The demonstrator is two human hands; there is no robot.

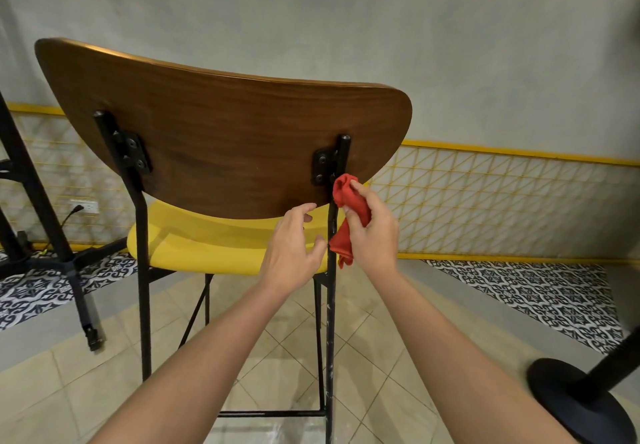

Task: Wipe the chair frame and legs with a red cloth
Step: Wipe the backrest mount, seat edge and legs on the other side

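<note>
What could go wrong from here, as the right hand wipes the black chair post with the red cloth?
1. The red cloth is bunched in the right hand, so it may clean only one side of the black post.
2. Its folds sit close to the bolted bracket and might snag there.
3. The left hand is open beside the post and grips nothing, so a firm wipe could shift the chair.
</note>
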